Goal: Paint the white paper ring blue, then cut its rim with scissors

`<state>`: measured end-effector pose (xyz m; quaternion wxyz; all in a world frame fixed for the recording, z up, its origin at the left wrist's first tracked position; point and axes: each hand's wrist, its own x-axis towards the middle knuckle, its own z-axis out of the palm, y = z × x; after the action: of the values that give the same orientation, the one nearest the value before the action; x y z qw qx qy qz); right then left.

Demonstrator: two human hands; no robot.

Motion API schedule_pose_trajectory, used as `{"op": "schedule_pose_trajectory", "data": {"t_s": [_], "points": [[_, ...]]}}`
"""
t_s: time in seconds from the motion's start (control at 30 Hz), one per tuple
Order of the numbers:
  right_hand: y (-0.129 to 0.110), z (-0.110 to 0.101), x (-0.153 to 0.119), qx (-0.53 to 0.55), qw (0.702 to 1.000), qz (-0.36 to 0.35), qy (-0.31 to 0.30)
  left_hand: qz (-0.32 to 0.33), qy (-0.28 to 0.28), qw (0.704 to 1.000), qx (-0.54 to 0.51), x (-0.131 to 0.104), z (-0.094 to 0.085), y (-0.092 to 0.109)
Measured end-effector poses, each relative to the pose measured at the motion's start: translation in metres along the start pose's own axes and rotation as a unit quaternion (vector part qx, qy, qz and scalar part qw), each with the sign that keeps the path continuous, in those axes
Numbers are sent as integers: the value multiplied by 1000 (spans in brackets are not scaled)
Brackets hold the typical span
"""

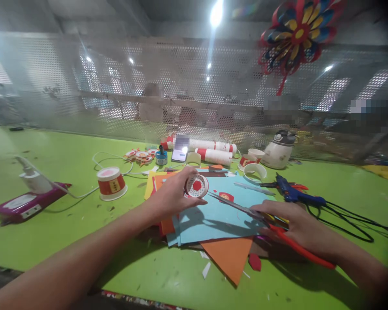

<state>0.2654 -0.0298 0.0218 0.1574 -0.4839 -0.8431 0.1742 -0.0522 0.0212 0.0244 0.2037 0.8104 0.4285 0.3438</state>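
My left hand is above the blue paper, forearm stretched in from its near left, fingers and thumb pinched around a small red-and-white cup, hexagon end facing me. Right hand at the blue paper's right edge, wrapped round scissors, tips aimed left beside the cup; can't tell if touching.
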Motion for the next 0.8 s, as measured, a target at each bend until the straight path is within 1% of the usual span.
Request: {"op": "schedule_pose_trajectory", "data": {"t_s": [0.17, 0.3, 0.37, 0.53, 0.8], "points": [[-3, -1, 0, -7, 1000, 0, -5, -15, -7, 1000, 12, -1, 1, -3], [-3, -3, 0, -17, 1000, 0, -11, -5, -7, 1000, 17, -1, 2, -5], [-2, -3, 0, -21, 1000, -5, -17, -6, -10, 1000, 13, 0, 2, -4], [2, -3, 0, -19, 1000, -12, -13, -33, -24, 999, -4, 1, 2, -4], [-1, -2, -1, -17, 1000, -18, -12, -32, -37, 998, -26, 2, 3, -8]]}}
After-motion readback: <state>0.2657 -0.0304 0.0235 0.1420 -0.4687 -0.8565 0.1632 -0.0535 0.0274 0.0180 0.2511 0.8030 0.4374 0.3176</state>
